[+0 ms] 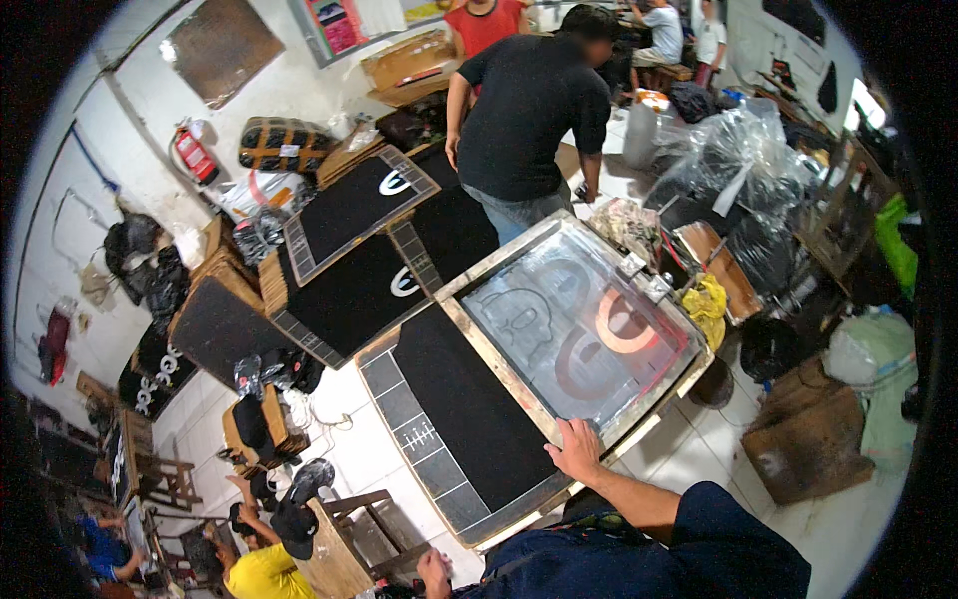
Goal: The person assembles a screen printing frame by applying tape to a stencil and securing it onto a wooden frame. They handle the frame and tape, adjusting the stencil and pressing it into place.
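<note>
The right hand (576, 451) is touching the near corner of a wood-framed printing screen (496, 364), beside which black fabric (461, 414) is lying on a grey board (439, 469). The left hand (434, 572) is hanging apart from the board, while a co-worker in a black shirt (529, 115) is leaning beyond the screen and clear plastic (748, 165) is lying heaped at the right.

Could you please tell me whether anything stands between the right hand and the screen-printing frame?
Nothing visible does: the right hand appears to rest directly on the near corner of the screen-printing frame, with no object seen between them.
</note>
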Demonstrator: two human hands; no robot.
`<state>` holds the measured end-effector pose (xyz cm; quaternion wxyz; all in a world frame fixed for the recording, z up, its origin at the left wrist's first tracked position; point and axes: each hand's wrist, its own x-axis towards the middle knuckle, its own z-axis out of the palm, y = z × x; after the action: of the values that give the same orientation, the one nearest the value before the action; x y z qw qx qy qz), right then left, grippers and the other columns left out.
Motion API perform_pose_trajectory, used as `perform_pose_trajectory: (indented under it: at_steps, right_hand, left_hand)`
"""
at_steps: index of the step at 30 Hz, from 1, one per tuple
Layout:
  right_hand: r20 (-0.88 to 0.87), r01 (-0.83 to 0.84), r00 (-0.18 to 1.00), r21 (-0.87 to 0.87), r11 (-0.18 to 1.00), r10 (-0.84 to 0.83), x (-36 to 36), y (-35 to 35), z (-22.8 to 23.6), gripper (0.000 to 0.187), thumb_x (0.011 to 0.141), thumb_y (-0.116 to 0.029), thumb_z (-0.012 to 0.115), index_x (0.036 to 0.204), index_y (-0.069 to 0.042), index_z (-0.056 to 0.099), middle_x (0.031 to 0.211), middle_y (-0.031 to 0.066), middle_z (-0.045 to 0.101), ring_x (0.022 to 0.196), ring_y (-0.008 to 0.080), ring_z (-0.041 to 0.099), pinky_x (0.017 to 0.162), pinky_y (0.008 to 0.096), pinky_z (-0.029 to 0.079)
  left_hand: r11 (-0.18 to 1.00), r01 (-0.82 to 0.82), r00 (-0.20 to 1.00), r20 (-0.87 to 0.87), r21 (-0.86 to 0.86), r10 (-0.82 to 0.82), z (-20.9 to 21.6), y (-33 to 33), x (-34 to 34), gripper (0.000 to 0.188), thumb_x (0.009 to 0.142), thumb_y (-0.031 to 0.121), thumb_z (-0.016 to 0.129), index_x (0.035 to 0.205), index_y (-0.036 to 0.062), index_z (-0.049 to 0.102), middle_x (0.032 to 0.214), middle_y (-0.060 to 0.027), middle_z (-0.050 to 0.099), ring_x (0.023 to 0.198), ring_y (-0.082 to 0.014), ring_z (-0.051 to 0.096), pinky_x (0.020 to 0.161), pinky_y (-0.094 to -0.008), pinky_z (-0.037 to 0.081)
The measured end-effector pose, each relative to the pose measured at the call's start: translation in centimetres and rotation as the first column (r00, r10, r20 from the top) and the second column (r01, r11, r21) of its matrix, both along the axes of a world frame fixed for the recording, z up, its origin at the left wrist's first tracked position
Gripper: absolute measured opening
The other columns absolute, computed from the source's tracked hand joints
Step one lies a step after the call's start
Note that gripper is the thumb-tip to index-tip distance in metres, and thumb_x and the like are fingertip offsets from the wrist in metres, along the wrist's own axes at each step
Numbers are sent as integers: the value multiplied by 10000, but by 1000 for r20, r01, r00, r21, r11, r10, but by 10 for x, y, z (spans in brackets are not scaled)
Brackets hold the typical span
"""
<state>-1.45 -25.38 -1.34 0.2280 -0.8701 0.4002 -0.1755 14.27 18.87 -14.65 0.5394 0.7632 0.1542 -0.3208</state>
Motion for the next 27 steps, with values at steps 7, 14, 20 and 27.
perform_pose_trajectory:
  at_steps: [7, 14, 20, 27]
  right_hand:
    - [11, 134, 991, -39, 990, -134, 7, 4, 15, 500, 742, -226, 841, 1177, -51, 665, 1050, 158, 605, 1050, 374, 598, 885, 510, 487]
    - [-35, 112, 994, 114, 987, -108, -1, -18, 73, 546, 734, -320, 851, 1183, -42, 713, 1086, 188, 661, 1058, 399, 643, 927, 504, 518]
    - [158, -71, 986, 134, 988, 49, -18, -61, 133, 501, 685, -347, 865, 1022, -21, 689, 988, 182, 702, 901, 358, 706, 802, 459, 569]
    - [203, -210, 965, 224, 952, 165, -38, -111, 198, 603, 659, -387, 922, 1019, 4, 639, 908, 150, 702, 842, 274, 705, 769, 406, 567]
  left_hand:
    - [958, 171, 985, 78, -232, -156, 50, -135, 95, 438, 1055, 239, 595, 1393, -38, 576, 1084, -83, 685, 909, -155, 649, 777, -323, 549]
    - [976, -196, 980, -40, -92, 193, 76, -198, 109, 454, 1004, 342, 688, 1125, -94, 651, 1082, -168, 690, 916, -272, 637, 817, -432, 514]
    - [931, -353, 823, 444, -89, 354, 65, -207, 90, 373, 989, 258, 681, 850, -88, 690, 814, -100, 656, 716, -211, 525, 673, -424, 452]
    - [826, -561, 733, 425, -64, 531, 98, -43, -3, 397, 1018, 305, 639, 939, -72, 736, 926, -105, 728, 746, -202, 608, 717, -413, 505]
